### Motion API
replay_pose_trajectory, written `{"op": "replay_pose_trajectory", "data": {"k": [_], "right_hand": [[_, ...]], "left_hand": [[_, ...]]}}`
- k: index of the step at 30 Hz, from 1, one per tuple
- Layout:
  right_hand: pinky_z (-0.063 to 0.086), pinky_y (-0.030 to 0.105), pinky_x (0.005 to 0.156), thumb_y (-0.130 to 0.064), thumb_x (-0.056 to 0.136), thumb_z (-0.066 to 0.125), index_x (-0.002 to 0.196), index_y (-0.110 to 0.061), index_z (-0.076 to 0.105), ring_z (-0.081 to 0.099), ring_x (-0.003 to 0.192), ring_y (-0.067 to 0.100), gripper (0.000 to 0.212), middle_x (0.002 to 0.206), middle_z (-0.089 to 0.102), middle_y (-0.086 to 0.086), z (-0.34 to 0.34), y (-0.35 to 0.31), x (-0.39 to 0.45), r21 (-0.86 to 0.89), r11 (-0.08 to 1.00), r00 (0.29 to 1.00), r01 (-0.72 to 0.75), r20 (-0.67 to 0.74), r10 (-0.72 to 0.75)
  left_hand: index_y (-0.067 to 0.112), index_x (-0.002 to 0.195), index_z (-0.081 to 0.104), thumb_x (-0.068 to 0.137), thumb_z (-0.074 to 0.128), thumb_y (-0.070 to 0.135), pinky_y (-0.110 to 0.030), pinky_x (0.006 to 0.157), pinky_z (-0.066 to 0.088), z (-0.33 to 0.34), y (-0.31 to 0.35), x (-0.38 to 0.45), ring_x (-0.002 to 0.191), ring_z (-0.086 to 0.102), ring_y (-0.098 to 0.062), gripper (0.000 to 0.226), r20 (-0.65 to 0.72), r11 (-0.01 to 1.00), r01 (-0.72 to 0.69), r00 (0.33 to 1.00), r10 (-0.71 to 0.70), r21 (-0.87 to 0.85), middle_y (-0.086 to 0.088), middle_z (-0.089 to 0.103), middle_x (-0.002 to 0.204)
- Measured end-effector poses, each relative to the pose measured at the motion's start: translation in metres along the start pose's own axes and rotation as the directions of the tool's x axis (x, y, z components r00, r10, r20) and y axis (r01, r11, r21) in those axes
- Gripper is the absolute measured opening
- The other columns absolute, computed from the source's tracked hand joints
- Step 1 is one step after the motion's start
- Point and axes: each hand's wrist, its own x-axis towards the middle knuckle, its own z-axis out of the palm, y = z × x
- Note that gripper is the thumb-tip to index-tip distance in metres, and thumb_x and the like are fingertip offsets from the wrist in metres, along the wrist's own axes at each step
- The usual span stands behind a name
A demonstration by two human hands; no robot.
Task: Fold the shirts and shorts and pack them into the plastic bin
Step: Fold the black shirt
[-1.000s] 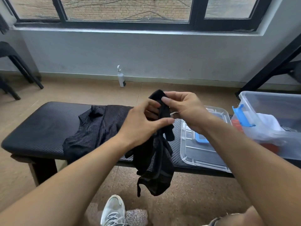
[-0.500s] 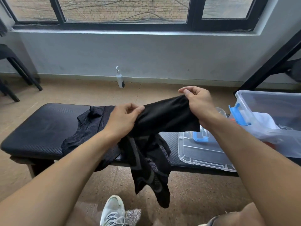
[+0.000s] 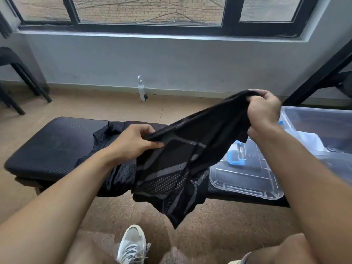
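Here, nearest of all, a white sneaker sits on the speckled floor at about 6 o'clock. Just above it hangs a pair of black mesh shorts, stretched in the air between both hands, its lower part drooping below the front edge of the bench. The left hand pinches the waistband's lower end between thumb and fingers, at about 9 o'clock from the garment's middle. The right hand is curled tight around the other end, raised higher, at about 2 o'clock, so the band slants upward to the right.

On the black padded bench, behind the left hand, lies a second dark garment, crumpled and spilling over the near edge. At about 3 o'clock on the bench rests a clear lid with a blue latch, partly hidden by the shorts. Just beyond it, at the right edge, stands the clear plastic bin, with white cloth inside.

Farther off, at 12 o'clock, a white pump bottle stands on the floor against the grey wall, under a black-framed window. A dark chair sits at about 10 o'clock.
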Motion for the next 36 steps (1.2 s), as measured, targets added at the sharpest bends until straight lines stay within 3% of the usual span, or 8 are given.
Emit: {"op": "replay_pose_trajectory", "data": {"k": [4, 7, 11, 14, 17, 20, 24, 36], "right_hand": [[0.057, 0.036, 0.091, -0.019, 0.08, 0.062, 0.085, -0.03, 0.063, 0.069, 0.094, 0.016, 0.012, 0.095, 0.072, -0.007, -0.003, 0.003, 0.012, -0.079, 0.989, 0.986, 0.124, -0.1, -0.132], [0.058, 0.035, 0.085, -0.015, 0.086, 0.073, 0.099, -0.02, 0.065, 0.07, 0.094, 0.02, 0.016, 0.095, 0.071, 0.001, -0.003, 0.008, 0.006, -0.238, 0.971, 0.98, 0.034, 0.2, 0.015], [0.054, 0.03, 0.082, -0.032, 0.076, 0.088, 0.115, -0.021, 0.066, 0.068, 0.095, 0.019, 0.046, 0.1, 0.068, -0.002, 0.0, 0.014, -0.025, -0.671, 0.659, 0.773, 0.341, 0.599, 0.209], [0.048, 0.025, 0.076, -0.054, 0.071, 0.086, 0.14, -0.039, 0.049, 0.058, 0.089, 0.006, 0.079, 0.096, 0.058, -0.015, 0.015, 0.021, -0.051, -0.602, 0.552, 0.592, 0.578, 0.774, 0.224], [0.039, 0.015, 0.063, -0.049, 0.08, 0.081, 0.131, -0.037, 0.059, 0.055, 0.072, -0.004, 0.057, 0.082, 0.057, -0.023, 0.032, 0.036, -0.071, -0.47, 0.614, 0.469, 0.634, 0.865, 0.178], [0.052, 0.031, 0.073, -0.031, 0.092, 0.067, 0.106, -0.034, 0.069, 0.064, 0.079, 0.007, 0.015, 0.083, 0.068, -0.014, 0.044, 0.05, -0.069, -0.473, 0.664, 0.554, 0.579, 0.826, 0.105], [0.045, 0.03, 0.064, -0.012, 0.091, 0.057, 0.087, -0.027, 0.061, 0.064, 0.081, 0.022, 0.017, 0.085, 0.071, 0.002, 0.049, 0.044, -0.059, -0.543, 0.659, 0.728, 0.521, 0.686, -0.011], [0.049, 0.032, 0.066, -0.007, 0.088, 0.052, 0.09, -0.021, 0.068, 0.062, 0.073, 0.019, 0.021, 0.078, 0.068, -0.001, 0.03, 0.033, -0.028, -0.568, 0.752, 0.842, 0.334, 0.538, 0.032]], "left_hand": [[0.019, 0.088, 0.075, 0.087, 0.078, 0.032, -0.028, 0.061, 0.046, -0.004, -0.016, 0.009, 0.064, 0.059, -0.013, 0.014, -0.279, 0.999, 0.017, 0.96, -0.009, 0.028, -0.013, 0.069, 0.079], [0.019, 0.088, 0.073, 0.089, 0.076, 0.025, -0.031, 0.069, 0.052, -0.004, -0.024, 0.016, 0.07, 0.06, -0.012, 0.007, -0.404, 0.998, -0.002, 0.915, -0.021, -0.057, 0.0, 0.069, 0.08], [0.025, 0.086, 0.067, 0.094, 0.071, 0.02, -0.022, 0.065, 0.048, 0.004, -0.021, 0.018, 0.074, 0.062, -0.011, 0.01, -0.399, 0.988, -0.088, 0.916, 0.029, -0.129, 0.0, 0.069, 0.084], [0.021, 0.088, 0.07, 0.093, 0.071, 0.018, -0.027, 0.064, 0.056, 0.014, -0.003, 0.012, 0.075, 0.066, -0.013, 0.006, -0.333, 0.966, -0.205, 0.932, 0.144, -0.156, -0.003, 0.072, 0.084], [0.017, 0.088, 0.071, 0.092, 0.073, 0.015, -0.03, 0.066, 0.056, 0.026, 0.017, 0.003, 0.07, 0.066, -0.014, 0.005, -0.3, 0.943, -0.296, 0.923, 0.242, -0.15, 0.004, 0.071, 0.076], [0.015, 0.095, 0.07, 0.091, 0.074, 0.022, -0.034, 0.07, 0.054, 0.032, 0.022, 0.0, 0.072, 0.064, -0.018, 0.009, -0.164, 0.951, -0.251, 0.961, 0.223, -0.179, 0.006, 0.068, 0.077], [0.02, 0.099, 0.064, 0.082, 0.083, 0.031, -0.014, 0.067, 0.045, 0.036, 0.01, -0.004, 0.068, 0.059, -0.003, 0.027, 0.12, 0.992, -0.112, 0.986, 0.118, -0.05, 0.008, 0.064, 0.078], [0.019, 0.099, 0.078, 0.086, 0.08, 0.026, -0.034, 0.088, 0.055, 0.007, 0.002, -0.003, 0.088, 0.075, -0.014, 0.015, 0.053, 0.995, -0.101, 0.993, 0.102, -0.01, -0.002, 0.079, 0.094]]}}
